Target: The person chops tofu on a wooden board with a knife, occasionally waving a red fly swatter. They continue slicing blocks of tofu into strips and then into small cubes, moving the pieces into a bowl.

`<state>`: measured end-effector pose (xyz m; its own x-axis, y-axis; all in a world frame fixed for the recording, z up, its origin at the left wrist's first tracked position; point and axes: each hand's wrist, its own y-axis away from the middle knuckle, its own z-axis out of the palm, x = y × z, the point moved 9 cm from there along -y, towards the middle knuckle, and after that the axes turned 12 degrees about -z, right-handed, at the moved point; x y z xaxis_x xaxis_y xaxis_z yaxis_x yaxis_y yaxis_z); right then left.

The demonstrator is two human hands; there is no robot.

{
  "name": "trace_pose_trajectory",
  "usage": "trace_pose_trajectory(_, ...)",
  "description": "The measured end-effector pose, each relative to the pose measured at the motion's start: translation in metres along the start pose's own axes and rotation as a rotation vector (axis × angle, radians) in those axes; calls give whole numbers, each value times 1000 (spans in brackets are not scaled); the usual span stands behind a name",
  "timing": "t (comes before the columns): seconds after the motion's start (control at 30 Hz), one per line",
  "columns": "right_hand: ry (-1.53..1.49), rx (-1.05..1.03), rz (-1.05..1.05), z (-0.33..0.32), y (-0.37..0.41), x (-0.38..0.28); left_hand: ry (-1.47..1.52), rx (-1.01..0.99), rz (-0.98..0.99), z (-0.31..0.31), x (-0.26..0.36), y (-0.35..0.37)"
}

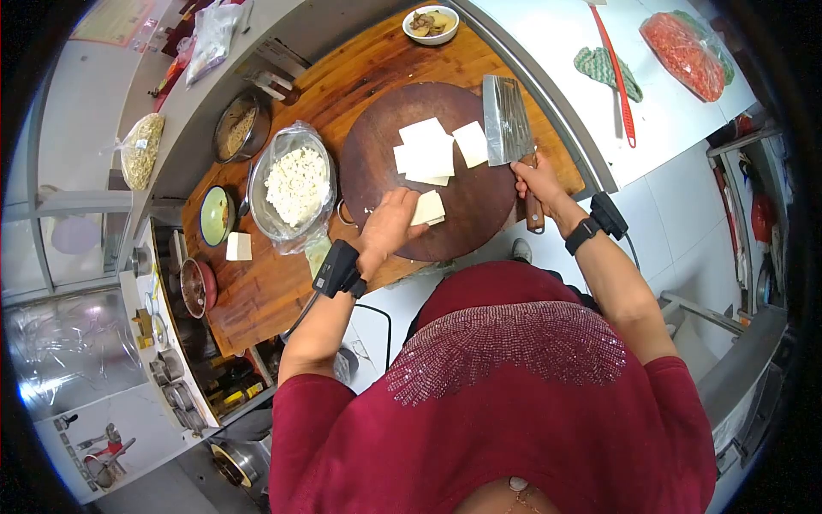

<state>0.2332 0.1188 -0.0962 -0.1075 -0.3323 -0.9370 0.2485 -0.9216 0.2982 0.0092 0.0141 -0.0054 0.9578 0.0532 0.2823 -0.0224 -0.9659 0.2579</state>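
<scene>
My right hand [538, 182] is closed round the wooden handle of a broad cleaver [509, 120], whose blade lies over the right edge of the round brown board [377, 128]. On the board's near left part, my left hand [392, 221] rests with its fingers against a small stack of pale square sheets [429, 208]. Farther back lies a larger pile of white sheets [425, 152], with a separate sheet [470, 144] to its right. Left of the board stands a plastic-lined bowl [330, 193] holding small white pieces [296, 185].
Around the wooden worktop [257, 287] stand a white bowl of slices [431, 25], a metal bowl [241, 128], a green bowl [217, 215] and a red bowl [199, 288]. A red-handled tool [615, 68] and a bag of red food [684, 56] lie on the white counter.
</scene>
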Motion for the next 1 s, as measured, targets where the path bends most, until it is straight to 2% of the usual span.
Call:
trace_pose_trajectory(0.13, -5, -2, -7, -1, -1, 1, -45, 161, 81, -25, 16, 2)
trace_pose_trajectory(0.2, -15, -3, -9, 0, -1, 0, 3, 351, 61, -44, 21, -4)
trace_pose_trajectory(0.33, -17, -8, 1, 1, -2, 1, -80, 347, 65, -35, 19, -51)
trace_pose_trajectory(0.47, -16, -1, 16, 0, -1, 3, -92, 305, 67, -36, 20, -61)
trace_pose_trajectory(0.57, -32, -14, -2, 1, -4, 5, -62, 336, 147, -43, 28, -52)
trace_pose_trajectory(0.67, -12, -18, -10, -1, -3, 3, -59, 274, 181, -44, 29, -36)
trace_pose_trajectory(0.7, -1, -26, -20, 0, -3, 2, -21, 328, 230, -50, 30, -26)
trace_pose_trajectory(1.0, -1, -16, 4, -1, -6, 6, -95, 353, 296, -25, 19, 9)
